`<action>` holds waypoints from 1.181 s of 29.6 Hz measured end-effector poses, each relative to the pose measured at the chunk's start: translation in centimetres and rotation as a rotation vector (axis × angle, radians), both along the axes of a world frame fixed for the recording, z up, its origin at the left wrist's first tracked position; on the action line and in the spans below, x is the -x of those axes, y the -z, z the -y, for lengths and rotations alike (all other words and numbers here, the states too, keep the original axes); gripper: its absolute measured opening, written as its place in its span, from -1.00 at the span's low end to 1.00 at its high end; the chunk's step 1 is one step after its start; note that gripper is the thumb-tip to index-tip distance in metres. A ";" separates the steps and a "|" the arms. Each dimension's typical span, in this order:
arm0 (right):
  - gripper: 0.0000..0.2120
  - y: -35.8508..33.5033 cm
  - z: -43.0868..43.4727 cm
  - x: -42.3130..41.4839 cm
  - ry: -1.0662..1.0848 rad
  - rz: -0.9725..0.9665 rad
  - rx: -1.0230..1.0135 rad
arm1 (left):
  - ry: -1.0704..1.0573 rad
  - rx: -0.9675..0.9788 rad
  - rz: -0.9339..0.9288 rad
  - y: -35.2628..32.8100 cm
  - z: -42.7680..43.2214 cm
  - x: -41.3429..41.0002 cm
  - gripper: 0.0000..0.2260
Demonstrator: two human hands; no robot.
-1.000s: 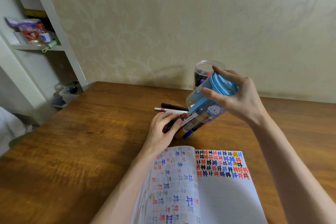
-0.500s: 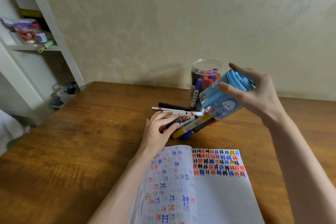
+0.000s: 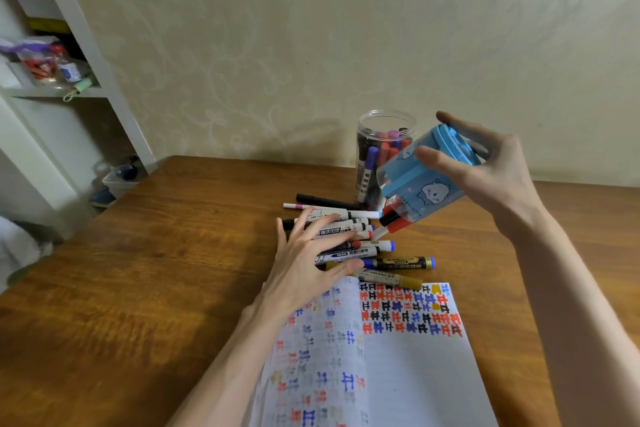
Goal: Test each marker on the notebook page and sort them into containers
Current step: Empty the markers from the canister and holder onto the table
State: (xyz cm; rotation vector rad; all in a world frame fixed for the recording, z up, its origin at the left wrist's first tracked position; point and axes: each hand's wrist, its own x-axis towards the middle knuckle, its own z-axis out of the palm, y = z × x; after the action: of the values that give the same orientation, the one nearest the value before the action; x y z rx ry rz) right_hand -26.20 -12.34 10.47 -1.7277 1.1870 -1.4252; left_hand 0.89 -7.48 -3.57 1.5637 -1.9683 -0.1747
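Presently, the right hand [image 3: 491,184] is clamped on the blue container [image 3: 405,184], thumb across its side and fingers behind its base, holding it tilted with the mouth aimed down and left. Red-capped markers [image 3: 396,224] protrude from that mouth. The left hand [image 3: 304,267] lies flat, fingers spread and straight, on the marker pile [image 3: 360,251] on the bench [image 3: 173,253] (several barrels are hidden beneath it). The open notebook [image 3: 415,374] lies just in front of the pile. A clear jar [image 3: 363,135] of upright markers stands behind the container.
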 end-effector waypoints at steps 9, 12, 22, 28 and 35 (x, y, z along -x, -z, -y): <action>-0.40 -1.1 -1.5 -2.4 -0.092 0.139 0.019 | -0.015 0.018 -0.074 -0.3 -0.1 0.2 -0.34; -0.41 -1.6 -1.8 -2.6 -0.101 0.203 0.030 | -0.026 -0.017 -0.079 -0.2 -0.1 0.2 -0.43; -0.44 -1.6 -1.1 -2.0 -0.038 0.258 0.035 | -0.172 0.090 -0.256 -0.3 0.3 -1.7 -0.72; -0.44 -0.9 -0.8 -2.5 -0.072 0.240 0.010 | -0.130 -0.002 -0.198 -0.4 -0.1 -2.2 -0.70; -0.49 1.0 -0.6 -5.2 -0.203 0.234 -0.053 | 0.000 -0.010 -0.440 -1.5 -0.7 -0.8 -0.45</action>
State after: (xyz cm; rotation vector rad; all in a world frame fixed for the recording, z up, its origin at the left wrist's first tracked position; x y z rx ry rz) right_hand -21.05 -11.77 9.45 -1.5482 0.8900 -1.4137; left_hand 1.71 -6.83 -2.11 1.3884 -1.6228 -0.4865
